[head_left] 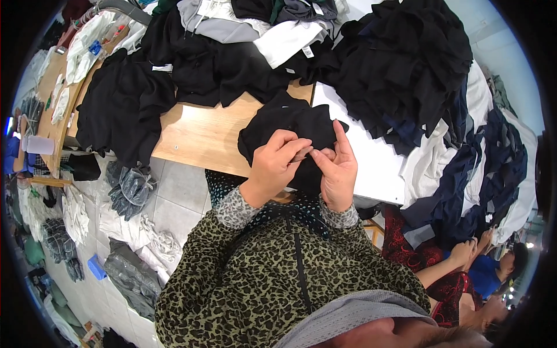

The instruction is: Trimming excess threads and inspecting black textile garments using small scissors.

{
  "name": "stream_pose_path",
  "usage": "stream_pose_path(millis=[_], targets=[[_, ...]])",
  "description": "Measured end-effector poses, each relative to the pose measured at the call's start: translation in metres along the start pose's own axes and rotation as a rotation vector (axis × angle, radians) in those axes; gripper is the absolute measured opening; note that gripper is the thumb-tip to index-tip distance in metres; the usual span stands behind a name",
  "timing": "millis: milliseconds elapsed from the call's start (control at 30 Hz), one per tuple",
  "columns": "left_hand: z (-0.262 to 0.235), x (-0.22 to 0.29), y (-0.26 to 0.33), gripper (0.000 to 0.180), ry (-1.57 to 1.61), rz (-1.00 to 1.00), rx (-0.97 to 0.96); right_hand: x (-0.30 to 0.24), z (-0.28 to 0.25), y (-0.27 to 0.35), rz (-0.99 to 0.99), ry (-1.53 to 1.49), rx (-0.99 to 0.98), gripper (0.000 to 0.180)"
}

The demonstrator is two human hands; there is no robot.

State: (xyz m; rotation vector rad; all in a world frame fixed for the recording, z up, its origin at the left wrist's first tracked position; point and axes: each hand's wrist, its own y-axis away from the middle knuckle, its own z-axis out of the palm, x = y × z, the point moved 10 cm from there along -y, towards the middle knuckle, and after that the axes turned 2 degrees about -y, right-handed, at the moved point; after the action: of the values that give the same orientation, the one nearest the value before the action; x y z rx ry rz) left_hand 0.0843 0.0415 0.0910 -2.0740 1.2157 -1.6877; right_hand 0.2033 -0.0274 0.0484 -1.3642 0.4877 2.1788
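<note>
A black garment lies bunched at the table's near edge, and part of its dark cloth hangs down between my wrists. Over it, my left hand is closed in a pinch, thumb against fingertips. My right hand meets it tip to tip, its thumb pressed toward the curled fingers while the index finger points up and away. Whatever sits between the fingertips is too small and dark to make out. The wooden tabletop shows to the left of the garment, a white tabletop to the right.
A tall heap of black garments stands at the far right; more black clothing covers the left. White and grey pieces lie at the back. Navy cloth hangs at the right, near a co-worker's hands. Plastic-wrapped bundles rest on the floor.
</note>
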Motion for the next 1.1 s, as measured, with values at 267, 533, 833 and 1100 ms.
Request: stream_pose_path(millis=[267,533,833,1100], targets=[[0.008,-0.026,-0.003,0.007,0.222,-0.274,-0.099,0.004,0.001,0.0,0.027,0.03,-0.03,0.071],[0.042,-0.059,0.028,0.014,0.925,-0.979,-0.22,0.007,-0.001,-0.001,0.063,-0.026,-0.019,0.071],[0.053,-0.066,0.038,0.011,1.205,-1.131,-0.222,0.008,-0.002,-0.003,0.047,-0.026,-0.019,0.07],[0.06,-0.068,0.045,0.01,1.328,-1.237,-0.205,0.01,-0.005,-0.004,0.038,0.035,-0.017,0.045]])
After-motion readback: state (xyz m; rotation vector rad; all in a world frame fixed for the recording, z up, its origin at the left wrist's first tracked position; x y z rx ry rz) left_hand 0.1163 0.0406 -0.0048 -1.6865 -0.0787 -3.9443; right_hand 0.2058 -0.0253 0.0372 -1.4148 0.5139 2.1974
